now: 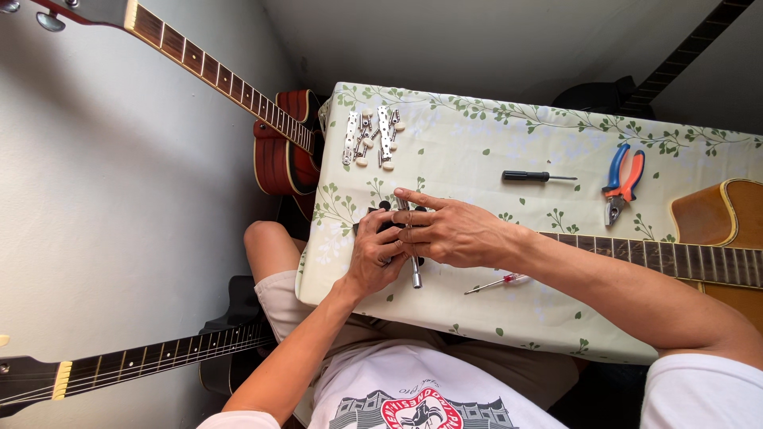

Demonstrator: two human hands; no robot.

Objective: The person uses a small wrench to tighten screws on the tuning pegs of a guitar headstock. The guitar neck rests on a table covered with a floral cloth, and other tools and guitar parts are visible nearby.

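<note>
A guitar lies across the table, its fretted neck (675, 258) running left from a brown body (719, 218). The dark headstock (380, 218) is mostly hidden under both hands. My left hand (375, 258) grips the headstock from the near side. My right hand (445, 230) lies over it from the right, fingers spread across the top. A metal tool shaft (416, 274) sticks out below the hands; which hand holds it I cannot tell.
Two sets of white-knobbed tuning machines (369, 137) lie at the far left of the floral tablecloth (477, 159). A black screwdriver (536, 176), orange-blue pliers (622, 184) and a small red-handled screwdriver (494, 282) also lie there. A red guitar (282, 143) and a black guitar (143, 357) stand left.
</note>
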